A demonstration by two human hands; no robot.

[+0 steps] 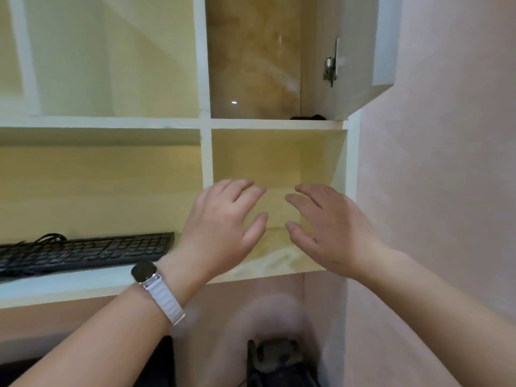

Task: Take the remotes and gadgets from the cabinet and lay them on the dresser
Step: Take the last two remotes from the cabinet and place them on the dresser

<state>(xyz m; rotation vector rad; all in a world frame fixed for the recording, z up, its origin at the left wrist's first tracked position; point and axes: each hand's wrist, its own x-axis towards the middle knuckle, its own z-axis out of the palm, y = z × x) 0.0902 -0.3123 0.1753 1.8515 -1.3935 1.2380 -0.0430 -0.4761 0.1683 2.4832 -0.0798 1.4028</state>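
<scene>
A white-framed cabinet (205, 152) with yellow-lined compartments fills the view. My left hand (223, 222) and my right hand (332, 227) are both raised in front of the lower right compartment, fingers spread, holding nothing. That compartment looks bare behind them. A black keyboard (83, 251) with a coiled cable lies in the lower left compartment. A small dark object (308, 117) peeks over the shelf edge in the upper right compartment, mostly hidden. My left wrist wears a watch with a white band.
The upper right compartment's door (360, 51) stands open to the right, hinge showing. A pink wall (435, 191) runs along the right side. Below the cabinet, dark blurred objects (276, 361) sit near the floor.
</scene>
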